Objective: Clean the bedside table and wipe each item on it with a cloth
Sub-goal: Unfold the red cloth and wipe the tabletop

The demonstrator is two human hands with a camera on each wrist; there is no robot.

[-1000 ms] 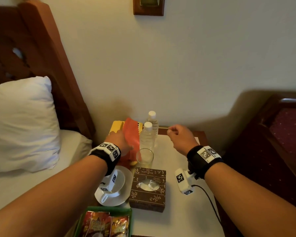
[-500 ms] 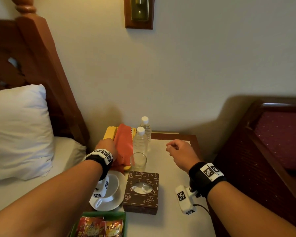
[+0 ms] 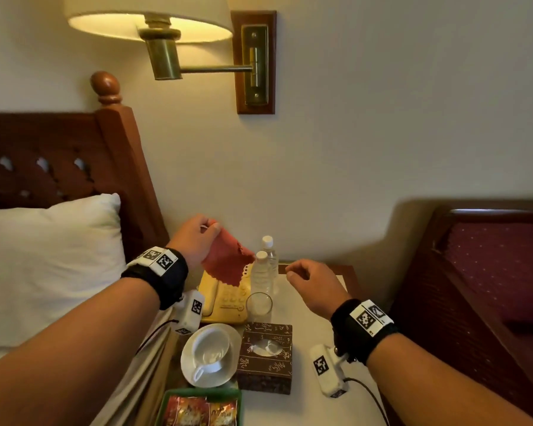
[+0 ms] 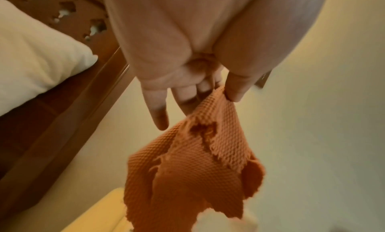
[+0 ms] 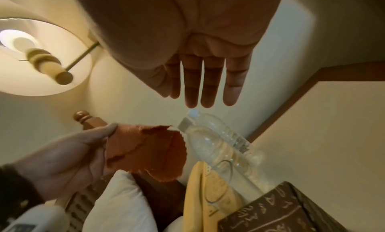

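Note:
My left hand [image 3: 197, 238] pinches the top of an orange waffle-weave cloth [image 3: 226, 261] between thumb and fingers and holds it in the air above the yellow telephone [image 3: 225, 305]. The left wrist view shows the cloth [image 4: 191, 173] hanging from that pinch. My right hand [image 3: 313, 282] hovers over the bedside table [image 3: 308, 364], right of two water bottles [image 3: 263, 272]; its fingers [image 5: 208, 87] are straight and hold nothing. An empty glass [image 3: 259, 307] stands in front of the bottles.
A brown tissue box [image 3: 265, 355], a white cup on a saucer [image 3: 211, 353] and a green tray of sachets [image 3: 200, 408] fill the table's front. A wall lamp [image 3: 148, 23] hangs overhead. Bed and pillow [image 3: 50, 262] lie left, a dark chair [image 3: 490, 287] right.
My left hand has lifted the orange cloth off the telephone into the air. The right hand stayed over the table and uncurled its fingers. The head view tilted upward.

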